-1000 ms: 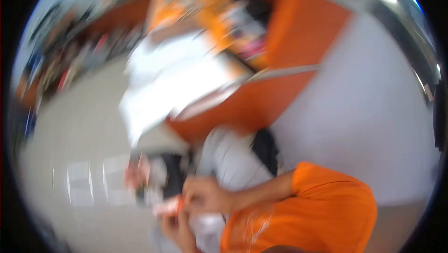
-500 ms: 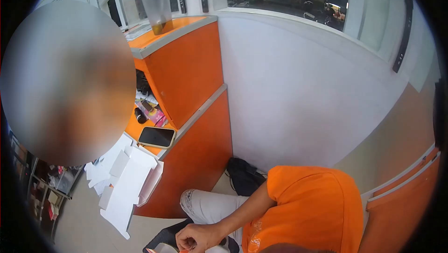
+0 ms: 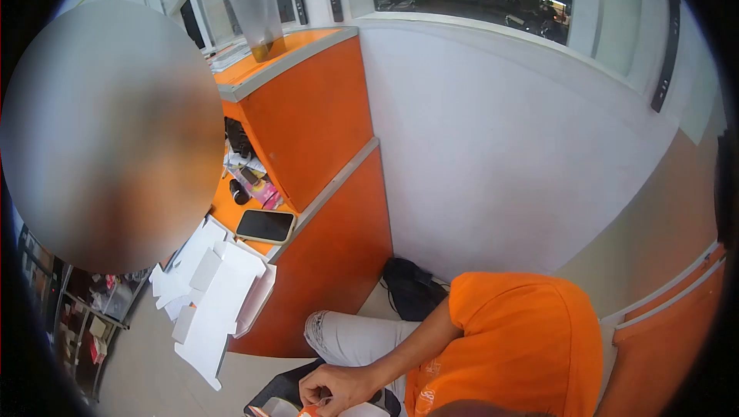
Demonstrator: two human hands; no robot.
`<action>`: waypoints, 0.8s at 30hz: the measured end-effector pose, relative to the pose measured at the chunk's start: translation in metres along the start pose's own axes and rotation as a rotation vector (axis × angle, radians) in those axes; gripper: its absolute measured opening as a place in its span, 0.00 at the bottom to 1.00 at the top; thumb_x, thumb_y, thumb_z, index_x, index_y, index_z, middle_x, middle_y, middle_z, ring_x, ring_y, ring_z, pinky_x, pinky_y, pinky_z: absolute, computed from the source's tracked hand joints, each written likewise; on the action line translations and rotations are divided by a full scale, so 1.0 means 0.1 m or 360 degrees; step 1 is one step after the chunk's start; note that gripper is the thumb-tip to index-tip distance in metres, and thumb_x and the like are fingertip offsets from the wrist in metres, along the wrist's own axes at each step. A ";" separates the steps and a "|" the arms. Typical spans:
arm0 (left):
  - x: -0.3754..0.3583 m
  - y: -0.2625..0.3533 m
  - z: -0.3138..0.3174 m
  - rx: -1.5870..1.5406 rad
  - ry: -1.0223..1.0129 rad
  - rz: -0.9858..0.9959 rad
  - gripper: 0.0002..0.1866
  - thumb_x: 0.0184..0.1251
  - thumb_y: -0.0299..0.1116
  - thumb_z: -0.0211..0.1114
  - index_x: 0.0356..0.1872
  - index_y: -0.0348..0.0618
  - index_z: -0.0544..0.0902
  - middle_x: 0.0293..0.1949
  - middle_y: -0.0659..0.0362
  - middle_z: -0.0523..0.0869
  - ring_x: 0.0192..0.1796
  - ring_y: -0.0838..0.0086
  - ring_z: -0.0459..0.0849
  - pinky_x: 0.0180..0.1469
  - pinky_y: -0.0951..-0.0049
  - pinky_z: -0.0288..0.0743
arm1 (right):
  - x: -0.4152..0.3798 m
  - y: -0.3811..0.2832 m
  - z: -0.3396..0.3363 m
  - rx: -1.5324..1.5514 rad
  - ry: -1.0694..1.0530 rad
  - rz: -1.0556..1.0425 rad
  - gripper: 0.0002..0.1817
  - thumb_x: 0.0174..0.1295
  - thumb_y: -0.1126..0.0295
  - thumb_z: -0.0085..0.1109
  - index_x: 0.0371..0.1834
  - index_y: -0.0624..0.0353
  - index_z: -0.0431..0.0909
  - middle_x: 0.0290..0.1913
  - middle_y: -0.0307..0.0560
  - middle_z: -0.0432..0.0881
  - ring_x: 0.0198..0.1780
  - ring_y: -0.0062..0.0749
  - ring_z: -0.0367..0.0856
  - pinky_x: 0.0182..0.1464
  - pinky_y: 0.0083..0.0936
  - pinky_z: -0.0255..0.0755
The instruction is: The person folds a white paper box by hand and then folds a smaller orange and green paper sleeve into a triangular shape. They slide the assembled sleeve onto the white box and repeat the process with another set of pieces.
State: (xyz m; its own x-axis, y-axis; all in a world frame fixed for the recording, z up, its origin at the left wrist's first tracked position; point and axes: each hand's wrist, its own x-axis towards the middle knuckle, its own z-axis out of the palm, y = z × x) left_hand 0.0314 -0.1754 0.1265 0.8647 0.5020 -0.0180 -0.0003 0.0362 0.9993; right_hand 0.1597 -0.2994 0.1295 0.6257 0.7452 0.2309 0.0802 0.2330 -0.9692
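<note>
Neither my left hand nor my right hand shows in this view. At the bottom, a seated person in an orange shirt [image 3: 516, 332] and pale ripped trousers leans over. That person's hand [image 3: 337, 388] has its fingers bent at a small orange-and-white item [image 3: 309, 411], which the lower edge cuts off. Flat, unfolded white cardboard pieces [image 3: 219, 298] overhang the desk edge on the left. Beside them a phone [image 3: 265, 225] lies screen up on the orange desktop.
An orange counter [image 3: 315, 117] rises against the white wall [image 3: 493, 140]. A clear plastic jug [image 3: 258, 21] stands on its top, with a little brownish content. A black bag [image 3: 416, 288] lies on the floor by the wall. Shelves [image 3: 88, 325] stand at lower left; a blurred disc covers the upper left.
The view has shifted slightly, so the desk, phone and cardboard sit a little further right. The other person's hand has turned slightly, and more of the orange-and-white item shows.
</note>
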 end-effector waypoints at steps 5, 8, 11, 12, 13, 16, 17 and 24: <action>0.21 -0.18 -0.08 -0.0196 0.0053 0.0008 0.06 0.72 0.27 0.73 0.44 0.38 0.84 0.43 0.59 0.88 0.44 0.76 0.86 0.49 0.72 0.83 | -0.07 -0.03 -0.14 0.0069 -0.0102 -0.0082 0.06 0.69 0.72 0.70 0.43 0.63 0.90 0.50 0.44 0.85 0.46 0.23 0.83 0.44 0.20 0.75; -0.13 -0.06 0.04 -0.0051 0.0401 0.0163 0.08 0.68 0.17 0.69 0.47 0.35 0.87 0.44 0.56 0.91 0.43 0.75 0.89 0.49 0.74 0.84 | -0.12 0.08 -0.09 0.0092 -0.0088 0.0068 0.06 0.65 0.70 0.75 0.40 0.62 0.91 0.45 0.45 0.84 0.45 0.30 0.83 0.46 0.25 0.77; -0.20 0.04 0.15 0.0348 0.0539 0.0296 0.03 0.68 0.21 0.73 0.38 0.39 0.87 0.34 0.62 0.89 0.34 0.81 0.85 0.39 0.75 0.80 | -0.12 0.05 -0.07 -0.0171 -0.0098 0.0177 0.05 0.64 0.75 0.74 0.39 0.64 0.90 0.45 0.43 0.81 0.43 0.24 0.81 0.44 0.22 0.77; -0.20 0.14 0.13 0.0564 0.0563 0.0274 0.04 0.66 0.23 0.76 0.36 0.35 0.88 0.34 0.56 0.91 0.34 0.75 0.91 0.40 0.74 0.84 | -0.09 0.02 -0.02 -0.0081 -0.0083 0.0274 0.04 0.64 0.76 0.74 0.38 0.65 0.89 0.44 0.43 0.81 0.43 0.23 0.80 0.44 0.21 0.76; -0.20 0.08 0.07 0.0674 0.0566 0.0436 0.05 0.66 0.24 0.76 0.36 0.35 0.88 0.35 0.55 0.92 0.35 0.74 0.92 0.39 0.74 0.84 | -0.05 -0.01 0.01 -0.0019 -0.0039 0.0377 0.03 0.64 0.78 0.74 0.37 0.66 0.89 0.44 0.43 0.80 0.43 0.22 0.80 0.43 0.20 0.76; -0.21 0.02 -0.01 0.0449 0.0679 0.0380 0.04 0.68 0.22 0.75 0.38 0.31 0.88 0.35 0.57 0.92 0.37 0.75 0.91 0.41 0.74 0.85 | 0.07 0.19 0.12 0.0004 -0.0170 0.0156 0.03 0.63 0.80 0.74 0.34 0.67 0.87 0.43 0.43 0.79 0.42 0.22 0.79 0.41 0.17 0.74; -0.28 0.06 -0.14 0.0226 0.0579 0.0301 0.05 0.68 0.21 0.75 0.38 0.30 0.88 0.34 0.58 0.91 0.38 0.77 0.90 0.42 0.75 0.85 | 0.08 0.20 0.25 0.0042 -0.0178 0.0192 0.03 0.63 0.81 0.74 0.34 0.68 0.87 0.43 0.42 0.78 0.42 0.21 0.79 0.41 0.16 0.74; -0.41 0.14 -0.33 0.0159 0.0379 0.0241 0.06 0.71 0.22 0.72 0.45 0.31 0.90 0.42 0.53 0.92 0.48 0.76 0.90 0.49 0.74 0.85 | 0.09 0.29 0.32 0.0109 -0.0193 0.0155 0.03 0.62 0.83 0.73 0.33 0.68 0.86 0.42 0.43 0.78 0.41 0.20 0.78 0.41 0.16 0.72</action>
State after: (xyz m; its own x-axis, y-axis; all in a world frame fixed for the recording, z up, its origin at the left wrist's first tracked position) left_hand -0.0204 -0.1665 0.1406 0.7162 0.6844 0.1362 -0.0602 -0.1339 0.9892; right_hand 0.1432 -0.2657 0.1064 0.5292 0.8353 0.1491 -0.0317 0.1951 -0.9803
